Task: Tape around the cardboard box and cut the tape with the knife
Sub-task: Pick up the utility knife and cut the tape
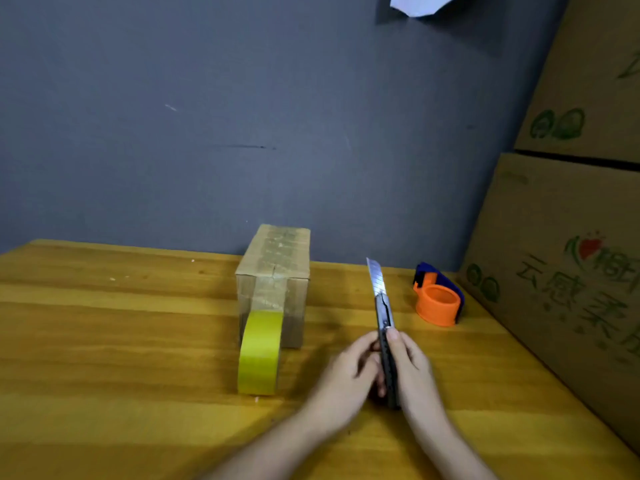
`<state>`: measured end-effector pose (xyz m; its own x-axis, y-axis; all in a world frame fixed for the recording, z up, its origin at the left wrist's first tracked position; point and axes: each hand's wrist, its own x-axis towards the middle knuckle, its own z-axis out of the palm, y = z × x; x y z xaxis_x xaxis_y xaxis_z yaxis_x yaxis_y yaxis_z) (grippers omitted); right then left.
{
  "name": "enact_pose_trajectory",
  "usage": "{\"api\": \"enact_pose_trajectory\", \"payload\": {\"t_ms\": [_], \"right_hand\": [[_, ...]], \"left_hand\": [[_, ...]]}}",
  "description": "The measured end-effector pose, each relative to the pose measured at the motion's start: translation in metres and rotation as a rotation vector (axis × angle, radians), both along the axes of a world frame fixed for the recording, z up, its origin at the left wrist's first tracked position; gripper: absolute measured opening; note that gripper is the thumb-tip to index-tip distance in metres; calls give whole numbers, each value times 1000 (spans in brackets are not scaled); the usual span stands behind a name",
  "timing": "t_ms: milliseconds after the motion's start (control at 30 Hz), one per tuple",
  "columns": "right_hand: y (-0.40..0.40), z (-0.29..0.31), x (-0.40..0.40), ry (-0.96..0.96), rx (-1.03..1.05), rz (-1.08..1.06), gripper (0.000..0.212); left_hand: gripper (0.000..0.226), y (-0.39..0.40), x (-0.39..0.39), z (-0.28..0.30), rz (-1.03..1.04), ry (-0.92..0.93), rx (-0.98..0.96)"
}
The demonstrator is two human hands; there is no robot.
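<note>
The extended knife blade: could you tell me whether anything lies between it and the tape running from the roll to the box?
Nothing visible does. Bare wooden table separates the utility knife in both hands from the yellow tape roll against the small cardboard box.

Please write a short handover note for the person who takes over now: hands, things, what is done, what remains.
Both hands hold the knife: left hand and right hand grip the handle, blade extended, pointing away.
Cardboard box stands on the table, tape already over its top and front.
Yellow tape roll stands against the box front, seemingly still joined to it.
Left: cut the tape.
</note>
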<state>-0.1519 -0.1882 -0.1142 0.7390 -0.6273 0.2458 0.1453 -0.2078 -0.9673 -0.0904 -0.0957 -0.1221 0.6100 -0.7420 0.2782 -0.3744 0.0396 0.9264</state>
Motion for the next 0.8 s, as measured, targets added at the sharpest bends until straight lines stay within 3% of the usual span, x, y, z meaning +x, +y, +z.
{"api": "enact_pose_trajectory", "payload": {"t_ms": [100,200,300,433,500,600,800], "right_hand": [[0,5,-6,-39,-2,-22,31],[1,7,-6,-14,-15,4,34],[4,9,-4,35,-13,39,34],[19,13,-3,73,-6,81,36],[27,18,-1,83,-1,99,36],[38,23,2,98,23,118,35],[52,29,2,128,9,187,37]], "left_hand": [[43,20,-13,10,47,-251,136],[25,57,-15,28,98,-420,94],[16,101,-10,48,135,-335,-67],[9,145,27,57,373,-150,-216],[21,158,51,52,436,-96,-120],[49,166,73,51,310,-40,143],[73,148,85,68,118,48,204]]}}
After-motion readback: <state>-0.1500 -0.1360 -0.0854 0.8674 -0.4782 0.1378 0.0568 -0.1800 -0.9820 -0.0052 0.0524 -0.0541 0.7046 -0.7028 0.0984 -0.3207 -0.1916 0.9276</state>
